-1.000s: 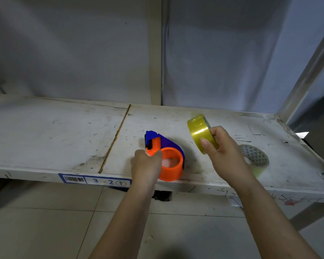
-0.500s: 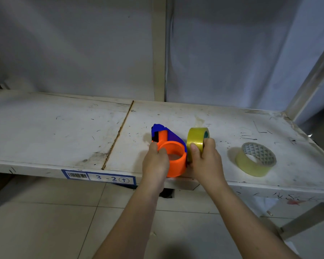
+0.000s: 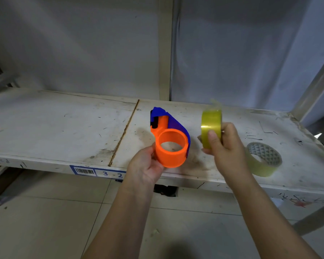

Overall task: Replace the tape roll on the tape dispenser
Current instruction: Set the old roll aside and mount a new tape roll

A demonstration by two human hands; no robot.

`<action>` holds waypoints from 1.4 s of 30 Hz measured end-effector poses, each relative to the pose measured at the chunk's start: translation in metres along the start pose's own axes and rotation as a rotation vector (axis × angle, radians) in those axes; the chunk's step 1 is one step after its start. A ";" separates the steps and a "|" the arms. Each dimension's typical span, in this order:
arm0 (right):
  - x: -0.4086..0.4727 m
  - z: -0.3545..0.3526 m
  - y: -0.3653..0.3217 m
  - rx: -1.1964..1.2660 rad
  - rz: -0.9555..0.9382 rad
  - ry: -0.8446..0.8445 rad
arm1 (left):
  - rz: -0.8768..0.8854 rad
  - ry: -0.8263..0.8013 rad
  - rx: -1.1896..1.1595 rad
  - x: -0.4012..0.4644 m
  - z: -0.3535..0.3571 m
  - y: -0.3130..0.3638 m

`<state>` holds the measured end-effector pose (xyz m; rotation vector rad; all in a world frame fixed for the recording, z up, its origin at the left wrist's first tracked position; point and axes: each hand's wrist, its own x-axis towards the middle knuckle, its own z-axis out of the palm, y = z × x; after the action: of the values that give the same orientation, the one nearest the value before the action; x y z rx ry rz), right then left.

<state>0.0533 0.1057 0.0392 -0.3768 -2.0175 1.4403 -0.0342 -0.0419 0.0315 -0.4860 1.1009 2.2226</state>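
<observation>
The tape dispenser (image 3: 169,140) has an orange hub ring and a blue side plate; its hub is bare. My left hand (image 3: 145,166) grips it at the lower left and holds it tilted above the shelf's front edge. My right hand (image 3: 225,146) holds a yellow tape roll (image 3: 210,128) upright, edge toward me, just right of the dispenser and apart from it. A short loose tape end sticks up from the top of the roll.
A second, paler tape roll (image 3: 263,159) lies flat on the white scratched shelf (image 3: 64,128) at the right. A blue barcode label "3-2" (image 3: 99,171) is on the shelf's front edge. A metal upright (image 3: 314,86) rises at the right; tiled floor below.
My right hand pulled the yellow roll away to the right from the dispenser hub. My left hand raised and tilted the dispenser, so its hub opening faces me more.
</observation>
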 end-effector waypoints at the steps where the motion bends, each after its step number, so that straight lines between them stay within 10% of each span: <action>1: 0.001 -0.003 -0.007 0.093 -0.010 0.003 | 0.022 0.007 0.054 -0.001 0.001 -0.001; 10: -0.003 0.000 -0.026 0.410 0.132 -0.246 | 0.437 0.126 0.472 -0.012 0.008 -0.007; 34: -0.040 0.053 -0.014 -0.352 -0.030 -0.129 | 0.591 0.172 0.227 -0.022 0.018 -0.015; 42: -0.029 0.050 -0.005 0.053 0.105 -0.272 | 0.544 0.133 0.210 -0.028 0.027 -0.023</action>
<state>0.0442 0.0504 0.0239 -0.2807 -2.1944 1.6828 0.0006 -0.0193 0.0489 -0.2651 1.6764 2.5092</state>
